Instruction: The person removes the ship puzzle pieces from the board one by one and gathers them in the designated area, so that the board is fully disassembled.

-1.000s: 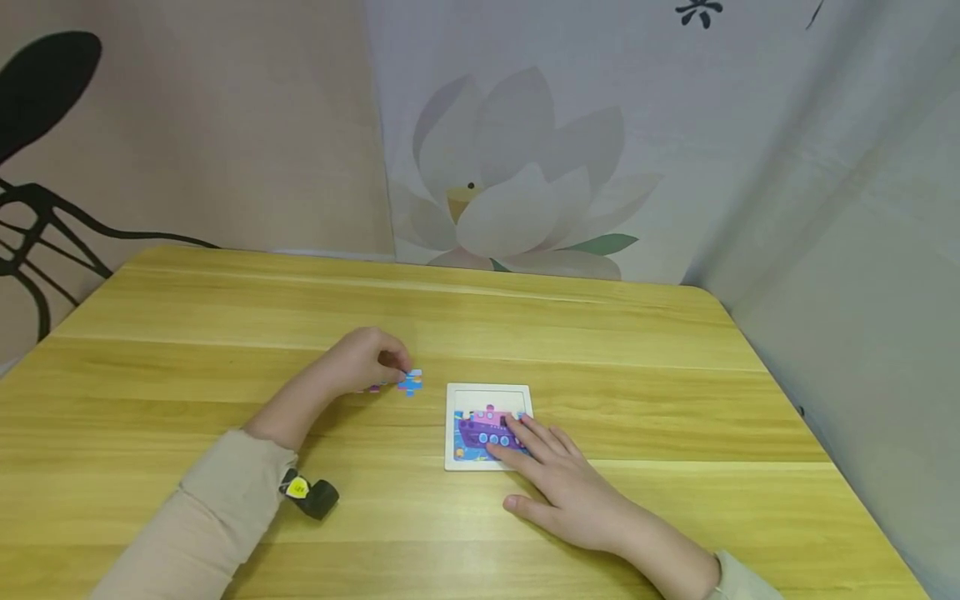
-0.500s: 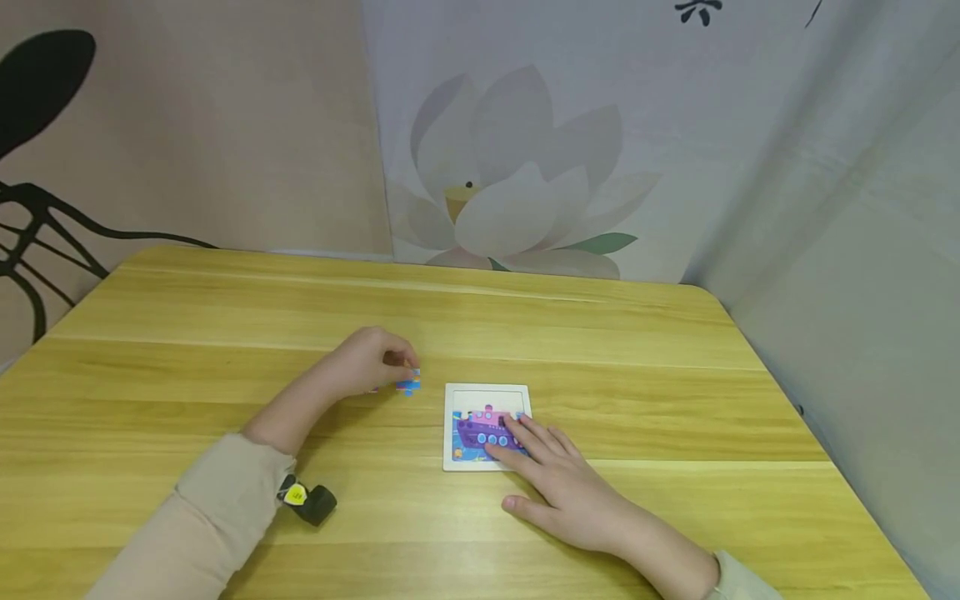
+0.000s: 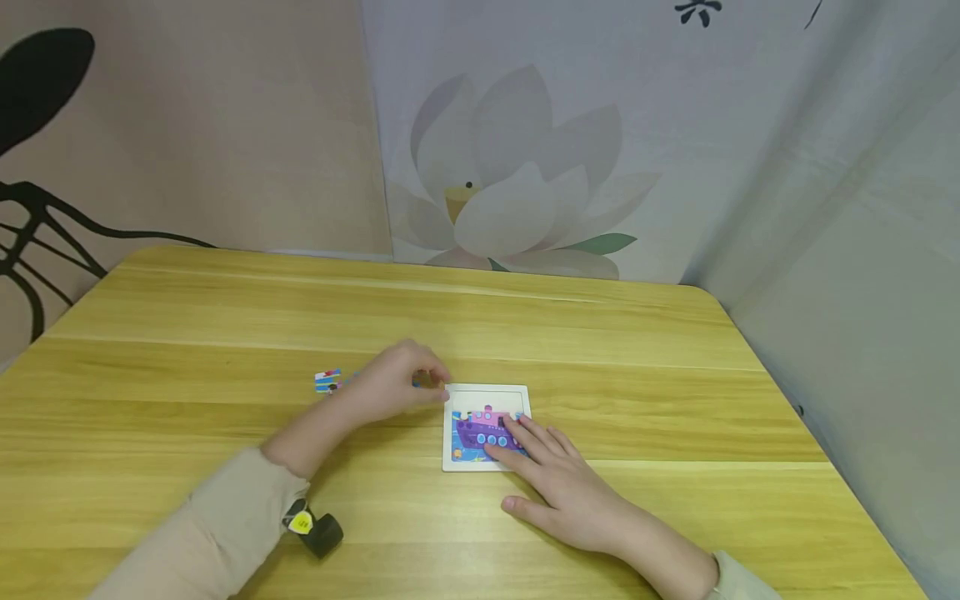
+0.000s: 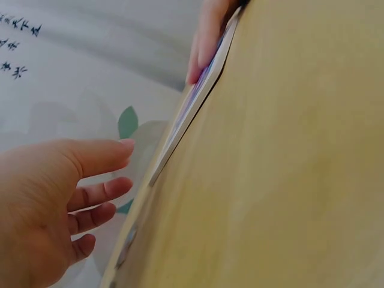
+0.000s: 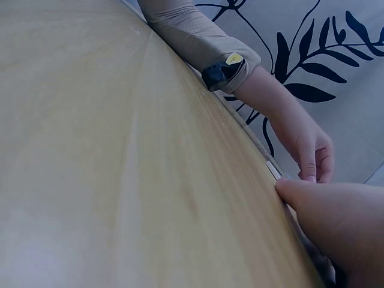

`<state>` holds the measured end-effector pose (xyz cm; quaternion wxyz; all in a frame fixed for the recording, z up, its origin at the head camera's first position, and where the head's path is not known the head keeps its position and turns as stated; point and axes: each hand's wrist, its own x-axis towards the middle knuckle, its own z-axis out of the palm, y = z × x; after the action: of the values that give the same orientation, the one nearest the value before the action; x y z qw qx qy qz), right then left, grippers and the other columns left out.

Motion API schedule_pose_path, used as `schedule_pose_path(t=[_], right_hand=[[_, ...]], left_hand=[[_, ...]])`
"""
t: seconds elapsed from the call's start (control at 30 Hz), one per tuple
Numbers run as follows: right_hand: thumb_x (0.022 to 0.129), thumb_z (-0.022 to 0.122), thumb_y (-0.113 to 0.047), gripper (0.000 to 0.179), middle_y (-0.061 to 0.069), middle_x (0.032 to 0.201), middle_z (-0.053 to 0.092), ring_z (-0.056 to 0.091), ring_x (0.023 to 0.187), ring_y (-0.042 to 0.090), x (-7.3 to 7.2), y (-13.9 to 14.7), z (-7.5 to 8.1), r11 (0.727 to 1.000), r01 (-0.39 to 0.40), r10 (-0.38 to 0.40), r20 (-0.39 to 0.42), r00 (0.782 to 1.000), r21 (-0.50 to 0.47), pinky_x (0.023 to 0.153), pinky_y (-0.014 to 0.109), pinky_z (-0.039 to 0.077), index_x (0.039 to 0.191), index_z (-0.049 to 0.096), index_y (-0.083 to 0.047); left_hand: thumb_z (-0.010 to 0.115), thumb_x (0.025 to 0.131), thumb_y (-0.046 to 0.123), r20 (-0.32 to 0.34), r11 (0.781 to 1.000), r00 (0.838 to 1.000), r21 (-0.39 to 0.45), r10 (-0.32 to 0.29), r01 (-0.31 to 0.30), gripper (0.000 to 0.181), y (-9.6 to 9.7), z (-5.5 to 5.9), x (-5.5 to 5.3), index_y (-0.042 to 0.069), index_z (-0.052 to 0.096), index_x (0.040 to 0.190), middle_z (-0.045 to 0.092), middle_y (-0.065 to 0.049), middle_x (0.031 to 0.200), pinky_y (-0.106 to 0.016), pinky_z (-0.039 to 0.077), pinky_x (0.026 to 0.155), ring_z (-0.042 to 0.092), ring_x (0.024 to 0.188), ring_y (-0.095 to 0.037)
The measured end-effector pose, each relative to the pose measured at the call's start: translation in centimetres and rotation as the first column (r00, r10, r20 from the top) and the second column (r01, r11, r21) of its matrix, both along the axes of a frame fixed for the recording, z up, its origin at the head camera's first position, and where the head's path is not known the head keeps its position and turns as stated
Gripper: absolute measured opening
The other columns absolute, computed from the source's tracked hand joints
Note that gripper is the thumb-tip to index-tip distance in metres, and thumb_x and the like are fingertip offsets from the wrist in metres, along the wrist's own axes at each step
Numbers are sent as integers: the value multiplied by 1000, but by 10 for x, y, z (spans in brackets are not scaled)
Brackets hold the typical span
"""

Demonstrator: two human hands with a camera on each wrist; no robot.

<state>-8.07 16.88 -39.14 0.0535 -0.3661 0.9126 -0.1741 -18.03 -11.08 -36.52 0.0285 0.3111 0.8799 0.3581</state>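
Observation:
A square white puzzle tray [image 3: 486, 387] lies on the table, its lower part filled with a purple and pink ship picture. My right hand [image 3: 562, 487] rests flat on its lower right, fingers spread over the picture. At the tray's upper left corner is my left hand [image 3: 401, 383], thumb and fingertips close to the rim. In the left wrist view the left hand [image 4: 60, 204] has its fingers bent towards the thumb; whether a piece is between the tips is hidden. Striped loose puzzle pieces [image 3: 327, 382] lie left of it, partly covered by the forearm.
The wooden table [image 3: 637, 358] reaches back to a curtain [image 3: 525, 167] with a lotus print. A black wrist camera [image 3: 318, 529] sticks out from the left sleeve. At the table's upper left, dark plant shapes [image 3: 45, 92] show on the backdrop.
My left hand has moved right from the loose pieces to the tray's upper left corner, uncovering striped pieces at the left. The right hand and the tray have stayed in place.

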Motion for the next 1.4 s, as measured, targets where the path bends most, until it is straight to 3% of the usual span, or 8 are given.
schedule_pose_path(t=[0.57, 0.87, 1.2, 1.4], right_hand=[[99, 41, -52, 57, -2, 160, 5, 1, 144, 21, -1, 0, -1, 1000, 4, -4, 20, 1000, 9, 112, 50, 3, 151, 28, -32], [99, 41, -51, 58, -1, 160, 5, 1, 144, 21, -1, 0, 0, 1000, 0, -1, 18, 1000, 14, 112, 51, 4, 151, 28, -31], [99, 41, -52, 58, -2, 160, 4, 0, 144, 21, -1, -1, 2, 1000, 5, -6, 36, 999, 19, 112, 50, 3, 151, 27, -32], [99, 40, -52, 58, -2, 160, 4, 0, 144, 20, -1, -1, 3, 1000, 4, -5, 46, 999, 13, 112, 51, 3, 151, 27, -33]], left_hand=[[79, 80, 25, -43, 998, 997, -38, -58, 56, 17, 10, -14, 11, 15, 73, 92, 59, 8, 94, -37, 46, 82, 53, 92, -15], [79, 80, 28, -13, 998, 999, -61, -32, 31, 13, 13, -16, 14, 20, 72, 88, 56, 9, 96, -41, 44, 84, 51, 97, -17], [78, 81, 21, -4, 996, 999, -73, -52, 51, 7, 16, -14, 16, 22, 71, 82, 57, 12, 91, -39, 42, 83, 50, 91, -14], [76, 83, 22, 0, 992, 999, -112, -54, 54, 7, 17, -11, 16, 23, 70, 82, 57, 13, 89, -45, 36, 89, 49, 89, -13]])
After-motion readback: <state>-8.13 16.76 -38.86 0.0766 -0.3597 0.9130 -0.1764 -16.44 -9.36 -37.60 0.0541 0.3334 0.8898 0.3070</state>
